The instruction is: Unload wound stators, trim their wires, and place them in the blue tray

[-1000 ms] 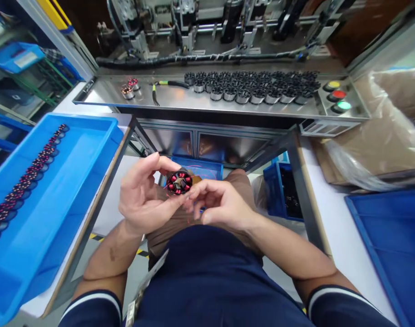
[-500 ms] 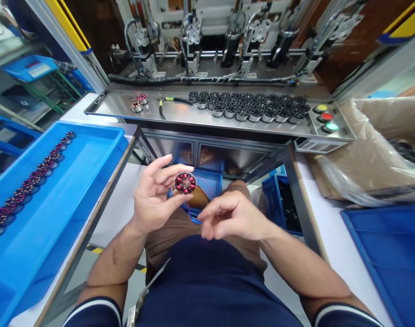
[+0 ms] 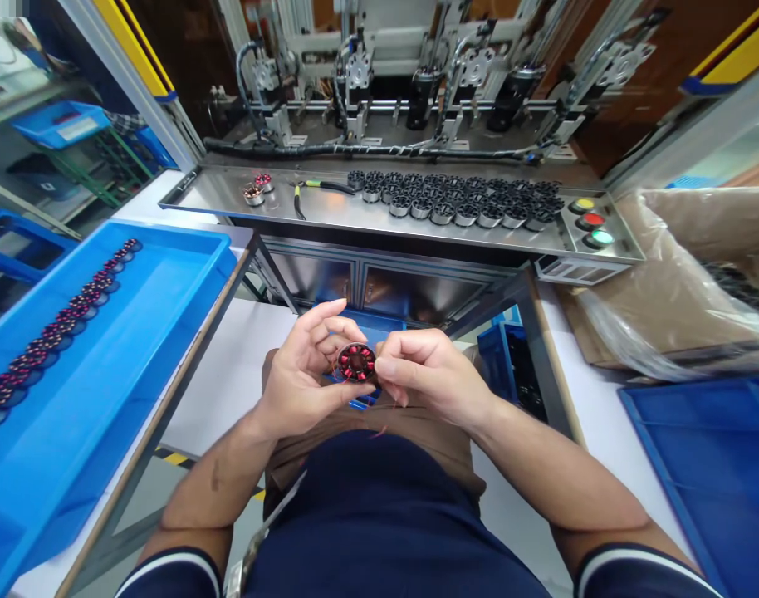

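My left hand [image 3: 308,365] holds a motor stator [image 3: 356,362] by its rim between thumb and fingers, above my lap. The stator is a round ring with red copper windings, its open face turned up towards me. Against the stator's right edge, my right hand [image 3: 433,374] is closed with thumb and forefinger pinched together. Thin red wire trails below those fingertips and seems to be what they pinch; the exact spot is hidden by the fingers.
On the metal ledge ahead stand rows of black stators [image 3: 460,198], cutters [image 3: 320,187], two wound stators [image 3: 255,191] and lit buttons [image 3: 597,239]. A blue tray [image 3: 161,274] at left holds a line of wound stators. At right are a lined cardboard box [image 3: 684,291] and a blue tray [image 3: 709,448].
My right hand has moved up and in to the stator's right edge, its fingers now pinched. My left hand has shifted slightly right and down with the stator.
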`<state>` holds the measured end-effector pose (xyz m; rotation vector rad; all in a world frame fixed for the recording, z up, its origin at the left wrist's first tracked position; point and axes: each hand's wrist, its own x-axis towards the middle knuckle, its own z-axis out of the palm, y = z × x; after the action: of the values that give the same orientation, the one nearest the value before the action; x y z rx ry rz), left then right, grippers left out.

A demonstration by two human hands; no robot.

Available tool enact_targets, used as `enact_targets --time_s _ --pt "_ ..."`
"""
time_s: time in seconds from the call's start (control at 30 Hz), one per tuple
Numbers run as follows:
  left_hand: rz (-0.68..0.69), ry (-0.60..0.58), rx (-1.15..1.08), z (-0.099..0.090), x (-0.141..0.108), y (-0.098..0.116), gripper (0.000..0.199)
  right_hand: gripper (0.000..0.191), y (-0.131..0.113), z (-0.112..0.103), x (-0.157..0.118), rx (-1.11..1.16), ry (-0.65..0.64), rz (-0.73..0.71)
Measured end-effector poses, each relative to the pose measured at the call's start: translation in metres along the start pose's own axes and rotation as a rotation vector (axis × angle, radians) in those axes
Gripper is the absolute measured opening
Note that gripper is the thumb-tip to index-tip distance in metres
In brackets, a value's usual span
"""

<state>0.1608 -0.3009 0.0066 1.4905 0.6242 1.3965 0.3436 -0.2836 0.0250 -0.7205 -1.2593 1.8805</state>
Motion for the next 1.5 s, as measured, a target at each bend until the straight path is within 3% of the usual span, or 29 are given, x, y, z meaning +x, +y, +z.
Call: enact_targets --time_s 0.27,0.4,0.53,0.73,1.0,1.1,1.2,1.3,1.5 --pt "0.017 -0.023 0.017 -0.006 -0.002 -0.001 0.072 0.04 0.007 -0.024 -0.016 -0.225 -0.186 0.078" --pt "0.031 -0.046 0.066 -0.007 -0.004 0.0 0.072 0.045 -0.008 -0.029 -0.017 -0.358 -0.008 -0.048" --pt "0.048 -0.093 0.094 -0.004 -0.007 -0.001 0.074 0.048 -0.017 -0.012 -0.014 -0.373 0.091 -0.213" --pt "-0.04 -0.055 0.034 -0.006 -0.009 0.0 0.069 0.039 -0.004 0.005 -0.01 -0.275 0.177 -0.254" --pt "-0.264 -0.028 -0.291 -0.009 -0.002 -0.004 0.033 0.032 0.01 0.009 -0.014 -0.253 0.298 -0.342" --pt "-0.319 -0.01 -0.331 -0.007 0.001 -0.006 0.044 0.03 0.016 0.01 -0.016 -0.283 0.322 -0.38" --pt "-0.261 0.061 -0.202 -0.002 -0.001 -0.006 0.053 0.03 0.023 0.01 -0.018 -0.318 0.336 -0.374" --pt "-0.127 0.173 0.082 0.004 -0.007 -0.005 0.042 0.029 0.025 0.008 -0.016 -0.329 0.31 -0.373" --pt "0.033 0.181 0.231 0.013 -0.016 -0.002 0.054 0.032 0.022 0.008 -0.009 -0.197 0.17 -0.336"
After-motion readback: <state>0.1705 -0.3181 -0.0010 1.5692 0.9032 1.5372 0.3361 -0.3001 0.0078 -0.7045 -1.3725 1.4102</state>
